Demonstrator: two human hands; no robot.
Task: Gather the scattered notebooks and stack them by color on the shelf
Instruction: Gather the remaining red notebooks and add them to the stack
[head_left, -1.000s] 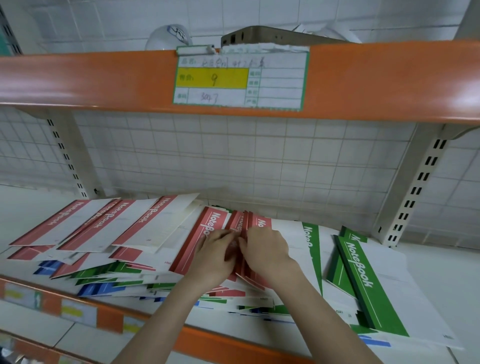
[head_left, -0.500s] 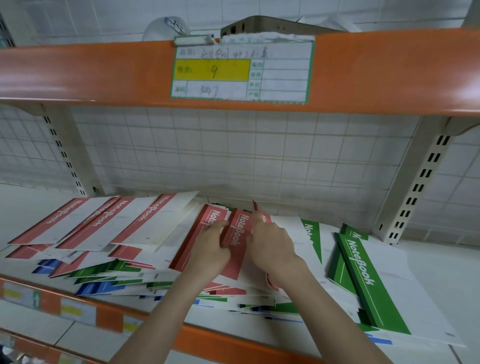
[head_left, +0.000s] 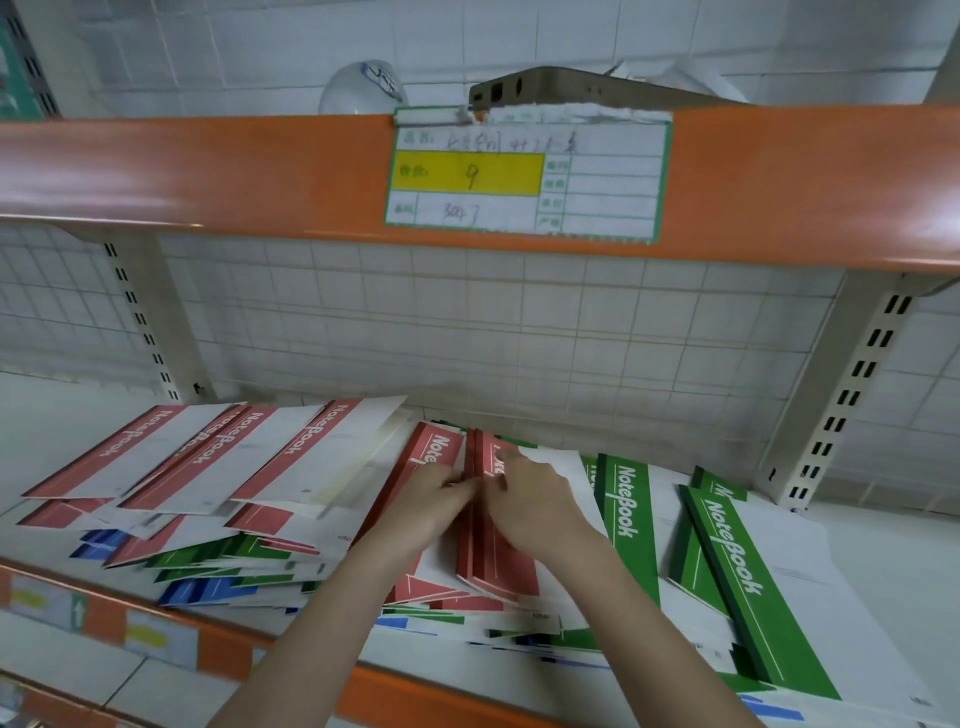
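Note:
Notebooks with white covers and red, green or blue spines lie scattered on the white shelf (head_left: 883, 551). Three red notebooks (head_left: 291, 457) fan out at the left. Green notebooks (head_left: 737, 566) lie at the right. Blue and green ones (head_left: 208, 590) stick out from under the pile near the front edge. In the middle, my left hand (head_left: 434, 499) and my right hand (head_left: 535, 501) meet on a small bundle of red notebooks (head_left: 493, 561). Both hands grip the bundle's spines, fingers curled over the edges.
An orange shelf beam (head_left: 208, 171) with a paper label (head_left: 524, 176) runs overhead. A phone-like device (head_left: 582, 91) and a white object (head_left: 363, 88) sit on that upper shelf. A slotted upright (head_left: 841, 405) stands at right; the orange front edge (head_left: 218, 649) is near.
The red notebook that my hands held tilted up half a second ago now lies down against the other red spines. My hands have come together over the bundle.

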